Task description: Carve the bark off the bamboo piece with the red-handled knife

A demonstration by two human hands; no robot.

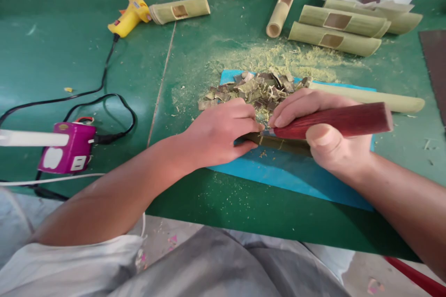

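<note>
My right hand (334, 125) is closed around a cutting tool with a red wooden handle (334, 120). Its short metal tip (268, 132) points left, and the blade's exact shape is mostly hidden. Thumb and fingers of my left hand (226, 132) pinch the left end of a dark olive-brown strip (285, 144). The tool's tip rests at this strip, close to my left fingertips. Under both hands lies a blue mat (296, 178). Just beyond them is a heap of cut dark and greenish scraps (258, 88).
Several bamboo tubes with rectangular openings (334, 41) lie at the back right. A split bamboo length (369, 95) rests behind my right hand. A yellow glue gun (130, 13) and a purple power adapter (66, 146) with cords are at left. Pale shavings (285, 60) cover the green table.
</note>
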